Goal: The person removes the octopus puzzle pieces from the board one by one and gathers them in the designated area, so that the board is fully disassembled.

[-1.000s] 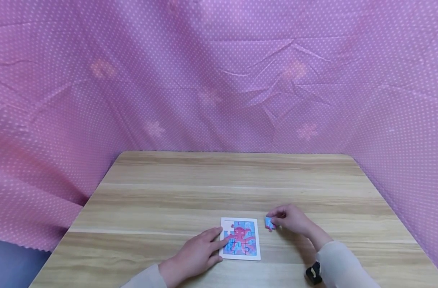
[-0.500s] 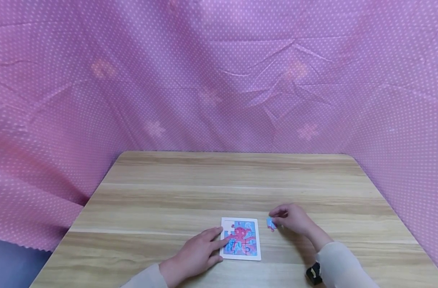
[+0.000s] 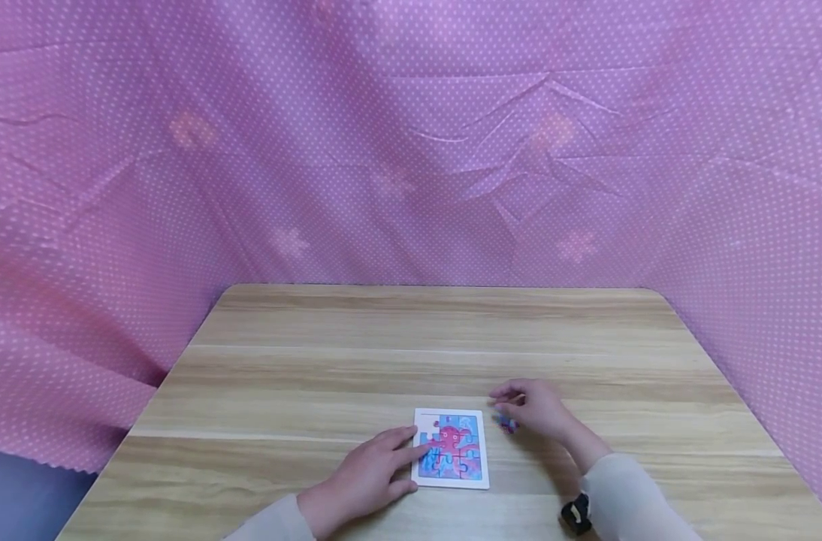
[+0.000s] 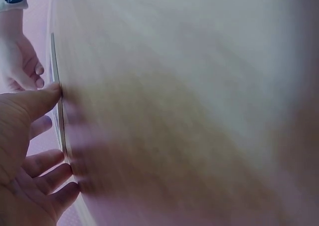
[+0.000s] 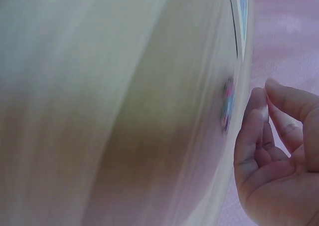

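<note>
My left hand [image 3: 373, 469] rests on the left side of a white-framed jigsaw puzzle [image 3: 485, 451] with a pink octopus on blue. One finger lies over the picture, and the thumb touches the lower left edge. An unfilled gap shows at the picture's upper left. To its right, my right hand [image 3: 539, 408] hovers with bent fingers just above a small pink-and-blue puzzle piece [image 3: 509, 425]. From the right wrist, the puzzle piece [image 5: 228, 104] looks blurred on the table, apart from the fingertips, and nothing shows between thumb and index finger. The hand partly covers the piece from above.
A wood-grain table [image 3: 357, 330] with rounded far corners carries everything. Pink dotted cloth [image 3: 411, 165] hangs behind it and along both sides. A black band [image 3: 576, 515] sits at the right wrist.
The right hand has shifted slightly left. The puzzle piece, earlier at its thumb and fingertips, now shows below them. The left hand and the puzzle frame stay in place.
</note>
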A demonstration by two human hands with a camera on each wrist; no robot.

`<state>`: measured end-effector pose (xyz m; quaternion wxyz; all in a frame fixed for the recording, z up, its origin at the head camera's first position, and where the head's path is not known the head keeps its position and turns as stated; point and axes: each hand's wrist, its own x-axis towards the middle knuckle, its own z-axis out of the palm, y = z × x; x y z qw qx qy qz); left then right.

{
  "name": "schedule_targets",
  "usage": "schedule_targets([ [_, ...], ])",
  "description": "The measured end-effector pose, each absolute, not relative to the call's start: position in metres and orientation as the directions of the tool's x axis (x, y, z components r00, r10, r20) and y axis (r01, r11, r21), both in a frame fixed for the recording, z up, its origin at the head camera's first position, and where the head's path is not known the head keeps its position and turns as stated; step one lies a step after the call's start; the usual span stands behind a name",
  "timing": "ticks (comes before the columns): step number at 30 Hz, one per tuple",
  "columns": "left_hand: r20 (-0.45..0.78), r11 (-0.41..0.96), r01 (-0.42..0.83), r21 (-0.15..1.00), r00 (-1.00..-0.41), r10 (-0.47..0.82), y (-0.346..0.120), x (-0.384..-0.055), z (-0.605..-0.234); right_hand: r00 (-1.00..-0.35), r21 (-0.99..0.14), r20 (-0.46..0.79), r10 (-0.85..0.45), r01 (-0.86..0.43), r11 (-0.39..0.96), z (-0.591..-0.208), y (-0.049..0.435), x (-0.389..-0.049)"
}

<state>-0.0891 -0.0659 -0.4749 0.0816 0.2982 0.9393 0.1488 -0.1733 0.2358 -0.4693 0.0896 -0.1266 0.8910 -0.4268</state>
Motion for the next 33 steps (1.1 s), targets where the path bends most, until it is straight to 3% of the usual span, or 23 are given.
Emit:
schedule_targets([
  [8,-0.04,0.77,0.552,0.32,-0.804,0.593,-0.064,-0.092,-0.476,-0.926,-0.83,-0.11,-0.36,-0.114,0.546,-0.465,0.21,-0.171],
  [33,0.004,0.753,0.614,0.238,-0.776,0.631,-0.042,-0.094,-0.476,-0.849,-0.765,-0.141,-0.509,-0.233,0.6,-0.466,0.167,-0.168],
])
